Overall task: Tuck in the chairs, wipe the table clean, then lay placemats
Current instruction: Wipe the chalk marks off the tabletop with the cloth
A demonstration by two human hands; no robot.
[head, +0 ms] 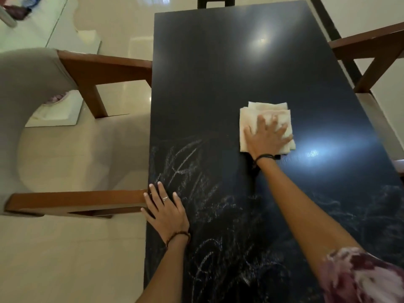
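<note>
A long dark glossy table (218,73) fills the middle of the view. White streaks and smears (192,171) cover its near half. My right hand (265,136) presses flat with spread fingers on a folded cream cloth (258,114) right of the table's centre. My left hand (166,208) rests flat on the table's left edge, fingers straight, beside the wooden armrest (76,199) of a grey upholstered chair (28,88) that stands at the left side.
A second chair's wooden arms (371,47) reach the table's right edge. A dark chair back (215,2) shows at the far end. Pale glossy floor tiles (76,259) surround the table. Light glare (314,149) shines on the tabletop near the cloth.
</note>
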